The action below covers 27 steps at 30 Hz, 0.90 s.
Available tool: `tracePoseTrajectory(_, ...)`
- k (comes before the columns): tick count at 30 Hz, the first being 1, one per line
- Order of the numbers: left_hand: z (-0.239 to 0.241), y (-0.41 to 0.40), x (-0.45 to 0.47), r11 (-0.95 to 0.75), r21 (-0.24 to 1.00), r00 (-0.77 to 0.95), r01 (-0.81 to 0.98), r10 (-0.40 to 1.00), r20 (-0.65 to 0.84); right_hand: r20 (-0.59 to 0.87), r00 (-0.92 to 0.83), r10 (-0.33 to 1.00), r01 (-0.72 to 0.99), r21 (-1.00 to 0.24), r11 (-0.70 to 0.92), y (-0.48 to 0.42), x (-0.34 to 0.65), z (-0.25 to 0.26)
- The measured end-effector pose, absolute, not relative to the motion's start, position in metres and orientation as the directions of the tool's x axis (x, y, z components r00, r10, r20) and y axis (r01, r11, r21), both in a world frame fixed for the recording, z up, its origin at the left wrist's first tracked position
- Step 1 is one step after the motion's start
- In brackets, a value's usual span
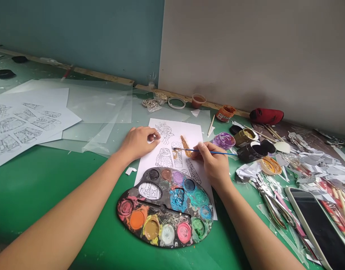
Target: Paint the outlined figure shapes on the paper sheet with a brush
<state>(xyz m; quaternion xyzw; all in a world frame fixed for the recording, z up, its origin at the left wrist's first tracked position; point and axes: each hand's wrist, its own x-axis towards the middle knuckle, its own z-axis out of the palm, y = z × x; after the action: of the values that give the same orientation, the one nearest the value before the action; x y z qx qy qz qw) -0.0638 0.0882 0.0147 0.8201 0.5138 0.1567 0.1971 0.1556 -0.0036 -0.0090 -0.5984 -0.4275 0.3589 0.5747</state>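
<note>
My right hand (213, 159) pinches a thin paintbrush (219, 152) with a blue handle. Its dark tip meets a line drawing on the white paper (195, 129), beside a patch of brown-gold paint. Another drawn shape there, a long pointed one (185, 145), is coloured the same brown-gold. My left hand (141, 140) rests on the paper's left edge, fingers loosely bent, a gap between thumb and forefinger, and nothing visible in it. Over the paper's lower part lies a black paint palette (163, 207) with several colour wells, covering some of the drawings.
Paint jars stand to the right: purple (224, 140), gold (246, 137), black (252, 151) and orange (225, 113). Pliers (272, 202), a phone (320, 228) and paper scraps (313, 165) crowd the right side. Printed sheets (28, 123) and clear film (99, 99) lie left.
</note>
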Motion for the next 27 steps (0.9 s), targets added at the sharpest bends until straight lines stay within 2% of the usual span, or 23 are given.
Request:
tracePoseTrajectory(7,0.0137,0.0891,-0.0634,-0.401,0.48,0.426,0.78,0.903,0.062,0.088,0.365,0.927,0.134,-0.99,0.041,-0.0031,0.1555,-0.0118)
tracePoseTrajectory(13,0.0145,0.0898,-0.0633,-0.398,0.487,0.424,0.777,0.903,0.061,0.066,0.379,0.923,0.081,-0.996,0.038,-0.0026,0.1568,-0.0116)
tracePoseTrajectory(27,0.0153,0.0889,-0.0626,-0.385,0.483,0.411,0.787,0.91,0.055,0.073,0.363,0.929,0.103,-0.994,0.038,-0.0032,0.1556,-0.0095)
